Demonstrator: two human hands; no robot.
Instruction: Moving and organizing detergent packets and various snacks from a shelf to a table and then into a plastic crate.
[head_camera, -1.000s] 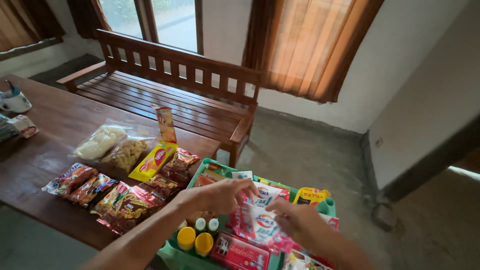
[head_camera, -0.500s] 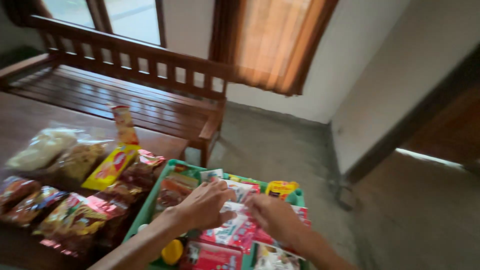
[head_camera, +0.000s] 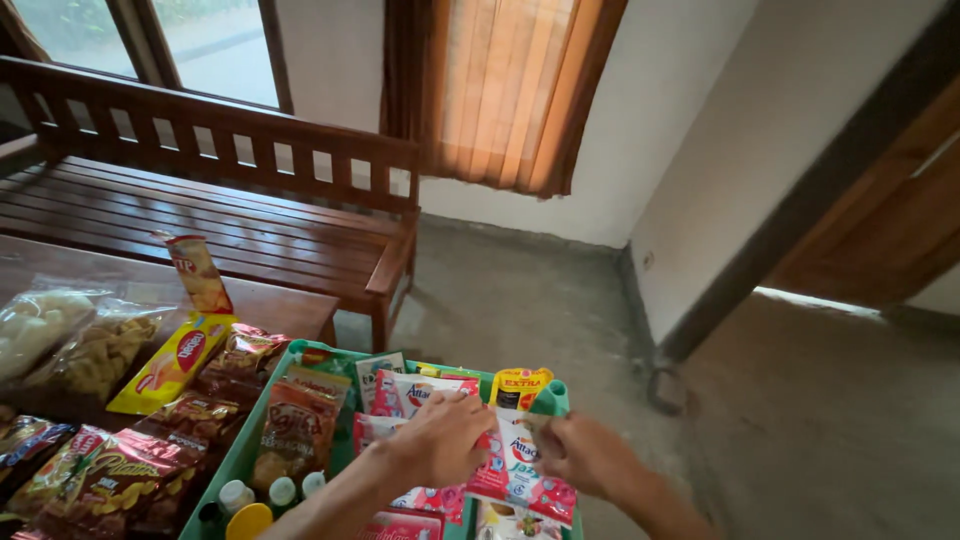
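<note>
Both hands are working over the green plastic tray (head_camera: 236, 460), which is my landmark here. The left hand (head_camera: 440, 440) is pressing down on a pink and white snack packet (head_camera: 515, 470) lying toward the tray's right end, its grip curled closed over the packet's left edge. The right hand (head_camera: 585, 455) is meeting it from the other side, its grip pinching the same packet at the right edge, so the packet is being held between the two hands, just above the tray's contents.

Inside the tray, a yellow sachet (head_camera: 520, 388) is standing against the far right corner, just beyond the held packet. More pink and white packets (head_camera: 415, 392) are leaning along the far wall. An orange-brown chip bag (head_camera: 295, 430) is lying in the tray's middle, and small white-capped bottles (head_camera: 283, 491) are standing at its near left with a yellow cap (head_camera: 248, 522) beside them.

The tray is sitting at the right end of the dark wooden surface (head_camera: 290, 310). Left of the tray, red and brown snack bags (head_camera: 120, 480) are lying flat, a long yellow packet (head_camera: 172, 362) is lying beyond them, and clear bags of crackers (head_camera: 95, 350) are lying further left. Behind the tray a slatted wooden bench (head_camera: 200, 215) is standing under the window (head_camera: 215, 50).
</note>
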